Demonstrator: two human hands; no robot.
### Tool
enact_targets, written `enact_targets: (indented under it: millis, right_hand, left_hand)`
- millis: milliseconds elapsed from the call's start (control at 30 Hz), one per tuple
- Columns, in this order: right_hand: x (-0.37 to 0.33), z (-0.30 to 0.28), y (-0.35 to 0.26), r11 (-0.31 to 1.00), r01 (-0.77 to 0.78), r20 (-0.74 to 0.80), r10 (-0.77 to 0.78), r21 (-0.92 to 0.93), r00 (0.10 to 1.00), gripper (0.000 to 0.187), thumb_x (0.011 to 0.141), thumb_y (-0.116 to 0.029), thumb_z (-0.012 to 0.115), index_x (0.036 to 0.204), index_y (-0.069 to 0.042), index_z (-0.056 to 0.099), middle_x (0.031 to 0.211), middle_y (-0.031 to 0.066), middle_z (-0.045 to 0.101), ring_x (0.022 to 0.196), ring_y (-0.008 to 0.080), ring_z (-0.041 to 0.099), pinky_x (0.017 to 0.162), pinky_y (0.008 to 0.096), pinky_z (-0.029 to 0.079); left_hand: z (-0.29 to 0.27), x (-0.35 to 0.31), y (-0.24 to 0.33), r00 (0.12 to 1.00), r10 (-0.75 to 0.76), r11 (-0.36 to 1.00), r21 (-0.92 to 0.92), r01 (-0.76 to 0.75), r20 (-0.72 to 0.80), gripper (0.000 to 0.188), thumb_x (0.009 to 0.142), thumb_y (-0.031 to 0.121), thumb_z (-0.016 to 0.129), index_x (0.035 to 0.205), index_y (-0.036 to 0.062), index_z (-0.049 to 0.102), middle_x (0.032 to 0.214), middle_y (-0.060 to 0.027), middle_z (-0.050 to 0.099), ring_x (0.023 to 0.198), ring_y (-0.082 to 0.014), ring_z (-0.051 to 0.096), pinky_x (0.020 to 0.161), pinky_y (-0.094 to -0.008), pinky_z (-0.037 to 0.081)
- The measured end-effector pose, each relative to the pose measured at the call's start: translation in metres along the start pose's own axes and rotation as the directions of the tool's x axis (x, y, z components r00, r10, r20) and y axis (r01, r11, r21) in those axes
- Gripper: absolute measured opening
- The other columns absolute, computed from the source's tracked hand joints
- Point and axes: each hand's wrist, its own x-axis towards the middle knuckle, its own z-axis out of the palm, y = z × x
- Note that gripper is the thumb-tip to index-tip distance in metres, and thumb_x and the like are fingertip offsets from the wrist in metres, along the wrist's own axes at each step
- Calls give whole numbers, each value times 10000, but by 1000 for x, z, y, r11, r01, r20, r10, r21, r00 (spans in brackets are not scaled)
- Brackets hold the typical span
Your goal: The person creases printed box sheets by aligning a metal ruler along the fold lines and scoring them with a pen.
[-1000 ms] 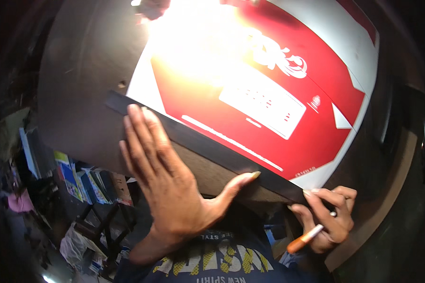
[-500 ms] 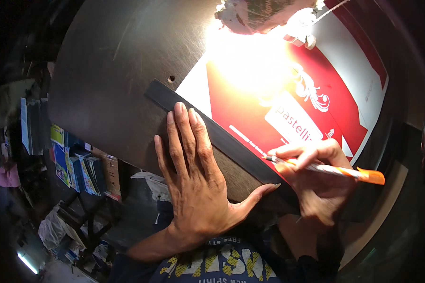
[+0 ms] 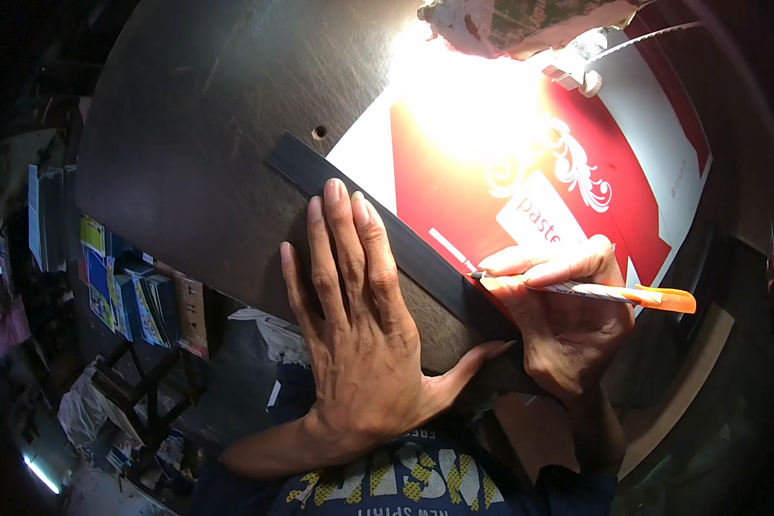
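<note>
A red and white printed sheet lies on a dark table with one edge along a long flat black bar. My left hand rests flat with its thumb spread, fingertips on or beside the upper part of the bar. Between thumb and fingers, my right hand grips a white pen with an orange end. Its dark tip points at the red area close to the bar; I cannot tell if it touches. The right hand hides part of the sheet's lower corner.
A glaring lamp hangs over the sheet and washes out its middle. The brown tabletop has a small hole. Stacked booklets stand lower left beyond the table edge, near a crumpled plastic bag.
My right hand and the pen tip have moved up and left along the bar. The left hand keeps nearly the same place, while the whole view has shifted slightly.
</note>
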Motion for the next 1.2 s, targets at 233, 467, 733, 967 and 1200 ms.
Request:
enact_targets:
  millis: [233, 467, 733, 967, 1200]
  right_hand:
    - [1, -1, 5, 979, 72, 95, -54, -191, 994, 235, 832, 165, 715, 973, 62, 558, 957, 185, 708, 919, 217, 717, 820, 336, 594]
    - [3, -11, -18, 997, -13, -63, 9, -70, 998, 258, 864, 60, 730, 993, 1, 515, 917, 159, 669, 890, 237, 715, 836, 383, 602]
    - [-56, -47, -29, 992, -58, -85, 48, -115, 995, 260, 793, 169, 741, 979, 42, 611, 975, 197, 716, 914, 215, 723, 807, 299, 568]
    - [-67, -43, -13, 993, -38, -139, 23, -108, 990, 273, 831, 150, 723, 1002, 22, 553, 982, 206, 701, 913, 202, 719, 804, 277, 567]
    - [-69, -46, -7, 989, 18, -118, -36, -149, 992, 300, 816, 144, 742, 1008, 20, 547, 975, 208, 704, 905, 213, 724, 812, 277, 570]
  left_hand:
    - [-2, -1, -1, 999, -24, 999, 47, 23, 29, 1340, 743, 764, 683, 1523, -141, 75, 1584, -391, 76, 1491, -514, 93, 1191, -643, 107]
    - [-3, 2, 9, 999, -25, 998, 56, 23, 34, 1358, 727, 725, 734, 1516, -147, 55, 1587, -386, 62, 1494, -515, 73, 1203, -632, 108]
    - [-3, -2, 18, 999, -51, 990, 130, 51, -5, 1347, 687, 615, 838, 1539, -99, 77, 1611, -330, 86, 1505, -466, 130, 1224, -559, 185]
    - [1, -1, 13, 999, -14, 993, 120, 17, -30, 1336, 673, 584, 864, 1543, -89, 107, 1610, -329, 94, 1507, -459, 129, 1218, -571, 188]
    - [3, 1, 14, 1000, -4, 996, 91, 4, -9, 1340, 681, 597, 855, 1540, -101, 101, 1600, -349, 93, 1505, -466, 122, 1217, -570, 174]
